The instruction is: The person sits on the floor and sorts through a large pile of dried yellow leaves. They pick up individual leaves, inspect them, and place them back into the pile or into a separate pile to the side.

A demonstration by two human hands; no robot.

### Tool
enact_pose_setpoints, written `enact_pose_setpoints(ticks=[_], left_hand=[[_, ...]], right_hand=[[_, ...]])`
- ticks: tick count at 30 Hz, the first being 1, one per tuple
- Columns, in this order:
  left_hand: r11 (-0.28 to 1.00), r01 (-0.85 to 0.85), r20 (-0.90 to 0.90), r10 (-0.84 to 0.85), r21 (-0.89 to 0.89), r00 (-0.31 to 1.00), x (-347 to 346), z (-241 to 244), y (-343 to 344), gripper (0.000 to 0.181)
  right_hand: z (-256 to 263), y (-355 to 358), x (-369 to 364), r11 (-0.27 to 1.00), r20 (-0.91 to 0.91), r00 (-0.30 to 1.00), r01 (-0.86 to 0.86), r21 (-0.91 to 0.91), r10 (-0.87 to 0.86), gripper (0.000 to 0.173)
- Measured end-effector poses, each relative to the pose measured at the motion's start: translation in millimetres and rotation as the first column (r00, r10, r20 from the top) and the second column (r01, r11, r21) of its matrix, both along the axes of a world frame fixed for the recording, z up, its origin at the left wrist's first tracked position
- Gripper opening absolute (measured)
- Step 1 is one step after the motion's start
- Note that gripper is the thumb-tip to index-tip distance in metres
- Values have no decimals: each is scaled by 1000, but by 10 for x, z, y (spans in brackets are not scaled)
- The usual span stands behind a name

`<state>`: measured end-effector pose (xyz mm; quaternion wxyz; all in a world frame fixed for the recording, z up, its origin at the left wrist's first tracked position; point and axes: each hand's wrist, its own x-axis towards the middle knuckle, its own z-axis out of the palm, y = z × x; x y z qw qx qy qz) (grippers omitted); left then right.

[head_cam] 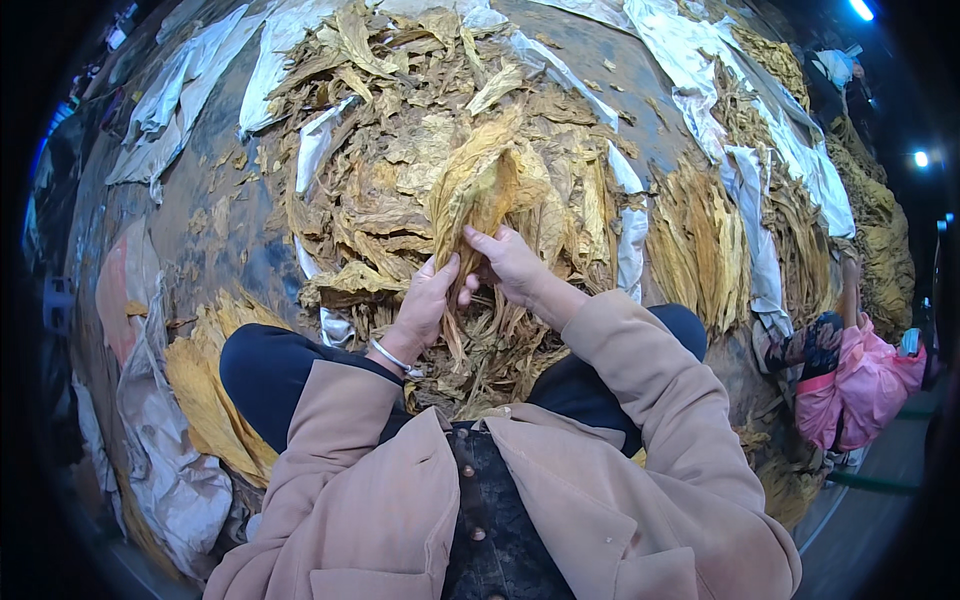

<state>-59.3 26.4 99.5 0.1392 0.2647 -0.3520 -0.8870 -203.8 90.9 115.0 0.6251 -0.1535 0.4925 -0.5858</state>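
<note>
My left hand [425,305] grips the lower end of some dried yellow-brown tobacco leaves [472,184], its thumb along their left side. A light bangle circles that wrist. Against the right side of the same leaves, my right hand [510,262] presses with its thumb, its fingers partly hidden behind them. The held leaves point up and away from me, with a folded, curling top. Beneath and beyond both hands spreads a heap of loose, wrinkled tobacco leaves [382,176], partly edged by white cloth strips. Darker leaf scraps lie between my knees.
Stacked yellow leaves [214,382] lie beside my left knee, near crumpled white sheeting [176,487]. Another leaf bundle [697,255] lies to the right, beside white cloth [757,232]. A person in pink [855,382] is at the far right, near a large leaf pile [877,232].
</note>
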Motion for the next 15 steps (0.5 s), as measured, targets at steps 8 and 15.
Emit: enact_pose_setpoints(ticks=[8, 15], left_hand=[[990, -139, 127, 135, 21, 983, 19, -180, -145, 29], [805, -179, 462, 489, -566, 740, 174, -996, -408, 44]], right_hand=[[-39, 3, -292, 983, 132, 975, 183, -21, -178, 20], [-124, -45, -276, 998, 29, 998, 56, -9, -56, 18]])
